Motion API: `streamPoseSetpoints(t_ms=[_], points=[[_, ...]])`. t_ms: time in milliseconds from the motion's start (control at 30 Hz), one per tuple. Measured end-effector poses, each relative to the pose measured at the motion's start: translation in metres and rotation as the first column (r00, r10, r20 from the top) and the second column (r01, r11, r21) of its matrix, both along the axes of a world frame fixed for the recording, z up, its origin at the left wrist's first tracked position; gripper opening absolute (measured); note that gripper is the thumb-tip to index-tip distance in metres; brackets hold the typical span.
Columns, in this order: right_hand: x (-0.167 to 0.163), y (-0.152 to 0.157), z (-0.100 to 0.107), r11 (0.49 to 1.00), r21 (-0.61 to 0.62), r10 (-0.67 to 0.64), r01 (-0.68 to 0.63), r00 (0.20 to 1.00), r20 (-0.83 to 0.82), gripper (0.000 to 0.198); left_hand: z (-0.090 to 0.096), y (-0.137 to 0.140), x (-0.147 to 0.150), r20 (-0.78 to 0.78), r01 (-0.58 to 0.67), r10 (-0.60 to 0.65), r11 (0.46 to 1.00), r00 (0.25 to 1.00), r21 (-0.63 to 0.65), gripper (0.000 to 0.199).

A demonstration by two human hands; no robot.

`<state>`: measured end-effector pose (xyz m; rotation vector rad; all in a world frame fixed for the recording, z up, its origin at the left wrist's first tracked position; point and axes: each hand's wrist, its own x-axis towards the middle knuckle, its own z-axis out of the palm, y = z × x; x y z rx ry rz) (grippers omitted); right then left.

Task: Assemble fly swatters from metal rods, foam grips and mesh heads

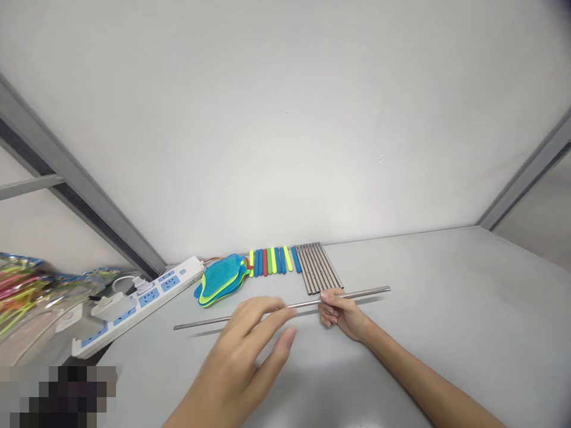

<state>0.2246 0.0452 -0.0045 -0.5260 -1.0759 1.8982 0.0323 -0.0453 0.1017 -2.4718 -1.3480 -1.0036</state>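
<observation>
A long thin metal rod (pixel 366 293) runs almost level above the grey table, tilted slightly up to the right. My right hand (pixel 348 315) is closed around it right of its middle, thumb on top. In front of the rod is my left hand (pixel 245 345), fingers apart and holding nothing; it hides part of the rod. Behind the rod lies a row of shorter metal rods (pixel 319 267). Left of them is a row of coloured sticks (pixel 270 261) in blue, red, green and yellow. Mesh swatter heads (pixel 220 276), blue over yellow-green, are stacked beyond the rod's left part.
A white power strip (pixel 182 278) with plugs and adapters (pixel 113 306) lies along the table's left side. Further left are clear bags of colourful items (pixel 22 291). A white wall (pixel 285 148) rises behind the table, with grey metal posts (pixel 84 172) at both sides.
</observation>
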Motion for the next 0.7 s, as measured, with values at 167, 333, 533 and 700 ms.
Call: streamPoseSetpoints(t_ms=[167,333,533,700], points=[[-0.002,-0.002,0.003,1.0,0.007,0.004,-0.005,1.0,0.028,0.033,-0.034,0.04,0.025,-0.211,-0.029,-0.009,0.984,0.977,-0.178,0.028],[-0.006,-0.008,0.004,1.0,0.017,0.014,-0.015,0.999,0.053,0.032,-0.058,0.044,0.044,-0.338,-0.095,0.022,0.975,0.941,-0.201,0.025],[-0.012,-0.015,0.012,1.0,0.004,0.015,-0.015,0.994,0.105,0.035,-0.061,0.047,0.038,-0.417,-0.059,-0.006,0.988,0.909,-0.144,0.016],[-0.016,-0.02,0.023,0.997,0.065,0.016,-0.03,0.976,0.217,0.033,-0.057,0.049,0.026,-0.423,0.003,0.004,1.0,0.906,0.016,0.022]])
